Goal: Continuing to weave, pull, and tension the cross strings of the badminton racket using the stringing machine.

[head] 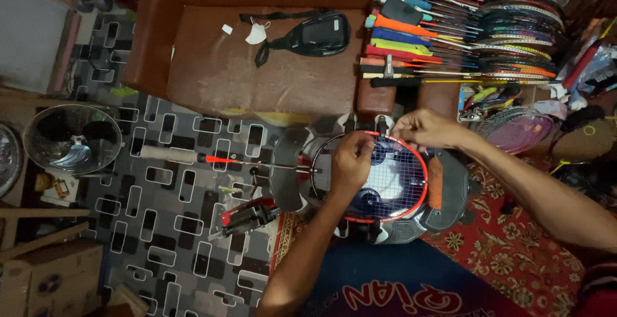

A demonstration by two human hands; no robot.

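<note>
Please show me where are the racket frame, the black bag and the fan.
Racket frame [421, 156]: head view, red rim on its right side.
Black bag [318, 34]: head view, middle of the pouch.
Fan [72, 138]: head view, centre of the grille.

red-framed racket [411, 182], flat, clamped in stringing machine [450, 188]

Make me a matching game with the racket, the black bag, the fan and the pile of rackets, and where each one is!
Things:
1. racket with red rim
2. black bag
3. fan
4. pile of rackets

Places:
A. far left, on the floor
B. top right, stacked together
C. clamped in the machine, under both hands
D. lying on the brown seat

Pairs: 1-C, 2-D, 3-A, 4-B
</note>
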